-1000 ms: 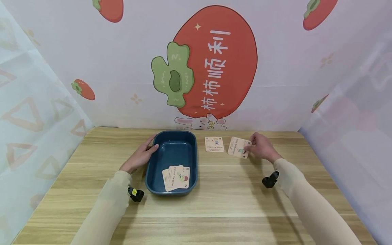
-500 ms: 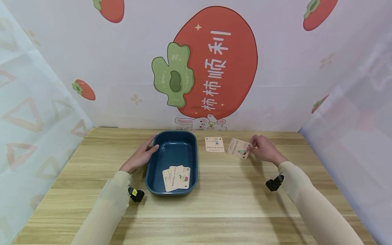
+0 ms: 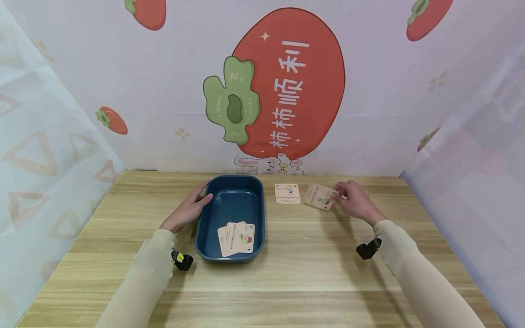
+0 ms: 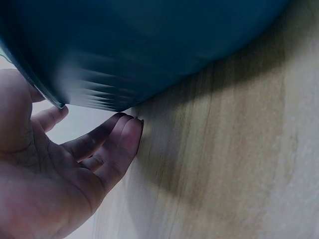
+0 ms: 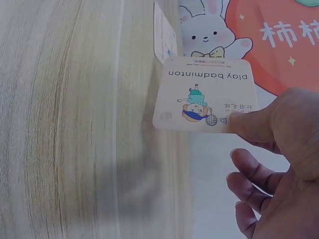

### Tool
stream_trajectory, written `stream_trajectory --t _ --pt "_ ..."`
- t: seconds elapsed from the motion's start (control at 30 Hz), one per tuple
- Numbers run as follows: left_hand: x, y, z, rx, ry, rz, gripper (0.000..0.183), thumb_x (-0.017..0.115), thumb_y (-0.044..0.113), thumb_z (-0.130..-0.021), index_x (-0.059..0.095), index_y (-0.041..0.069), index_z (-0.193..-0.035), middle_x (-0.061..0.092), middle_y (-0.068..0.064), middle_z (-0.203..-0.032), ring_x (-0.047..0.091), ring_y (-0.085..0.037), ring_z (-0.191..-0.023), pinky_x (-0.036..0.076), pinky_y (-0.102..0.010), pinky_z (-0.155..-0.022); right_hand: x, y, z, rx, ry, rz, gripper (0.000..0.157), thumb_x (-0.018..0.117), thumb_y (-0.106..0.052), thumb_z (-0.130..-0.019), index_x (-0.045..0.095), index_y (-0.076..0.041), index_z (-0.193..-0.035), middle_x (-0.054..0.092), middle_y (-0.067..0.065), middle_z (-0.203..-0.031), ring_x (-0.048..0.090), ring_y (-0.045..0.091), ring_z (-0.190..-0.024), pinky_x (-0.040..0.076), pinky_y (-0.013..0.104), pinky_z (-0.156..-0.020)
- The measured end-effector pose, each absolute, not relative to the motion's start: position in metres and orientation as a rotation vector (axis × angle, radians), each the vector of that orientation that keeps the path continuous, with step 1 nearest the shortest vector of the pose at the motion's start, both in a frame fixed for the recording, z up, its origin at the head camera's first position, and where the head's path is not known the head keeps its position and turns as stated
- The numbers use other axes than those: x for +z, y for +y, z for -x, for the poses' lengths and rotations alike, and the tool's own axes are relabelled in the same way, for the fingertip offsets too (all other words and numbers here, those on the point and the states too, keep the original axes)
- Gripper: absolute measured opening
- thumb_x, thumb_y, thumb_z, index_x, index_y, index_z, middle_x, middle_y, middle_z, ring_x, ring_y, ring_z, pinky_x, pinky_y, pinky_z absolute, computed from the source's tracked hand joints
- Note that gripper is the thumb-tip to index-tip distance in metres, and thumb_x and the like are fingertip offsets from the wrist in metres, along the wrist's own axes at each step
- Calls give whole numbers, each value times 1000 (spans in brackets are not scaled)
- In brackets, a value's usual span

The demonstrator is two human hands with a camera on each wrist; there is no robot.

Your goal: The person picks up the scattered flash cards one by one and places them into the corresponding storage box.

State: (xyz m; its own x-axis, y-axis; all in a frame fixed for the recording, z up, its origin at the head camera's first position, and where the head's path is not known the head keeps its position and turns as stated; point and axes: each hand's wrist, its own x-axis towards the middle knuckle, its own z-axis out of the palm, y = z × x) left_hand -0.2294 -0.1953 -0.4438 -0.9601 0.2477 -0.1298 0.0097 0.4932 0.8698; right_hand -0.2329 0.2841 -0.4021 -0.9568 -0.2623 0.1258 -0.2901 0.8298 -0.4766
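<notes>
My right hand (image 3: 354, 199) pinches a square picture card (image 3: 319, 197) by its corner, thumb on the printed face. In the right wrist view, the card (image 5: 202, 94) reads "play badminton", tilts up and casts a shadow on the table. At the tray's left side, my left hand (image 3: 189, 209) holds the rim of a dark blue tray (image 3: 198, 241), the thumb hooked over it. The left wrist view shows its fingers (image 4: 112, 154) outside the wall. Overlapping cards lie at the tray's near end, the top one a "play on the slide" card (image 3: 242, 237).
Another picture card (image 3: 287, 193) lies flat on the wooden table (image 3: 303, 273), between the tray and the held card. Behind the table's far edge hangs a white backdrop (image 3: 164, 91) printed with persimmons. Pale cloth (image 3: 41, 136) borders the left side, with more on the right.
My right wrist has turned and shifted slightly right, the thumb now nearer the card's edge. The pinched card has tilted in place. My left hand and the tray have not moved.
</notes>
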Motion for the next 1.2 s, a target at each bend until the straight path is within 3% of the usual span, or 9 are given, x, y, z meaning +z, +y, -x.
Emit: stream_trajectory --t 0.13,0.57,1.2 --pt "-444 -195 229 1474 2495 -225 65 40 36 -111 9 17 -165 26 -28 -161 36 -49 -141 32 -64 -112 -400 281 231 816 -2938 -418 15 66 -14 -100 70 -1 -105 56 12 -90 46 28 -83 30 40 -73" --pt "-442 -196 228 1485 2486 -218 66 41 37 -111 10 17 -165 25 -28 -162 34 -49 -142 31 -66 -112 -382 261 219 958 -2821 -498 10 68 -11 -99 69 -1 -98 56 10 -90 52 26 -86 43 40 -75" --pt "-442 -195 228 1477 2494 -209 66 41 37 -111 10 18 -165 25 -27 -162 35 -49 -142 32 -66 -111 -365 221 203 1111 -2736 -651 6 70 -10 -97 70 -6 -94 57 6 -90 51 23 -88 45 46 -78"
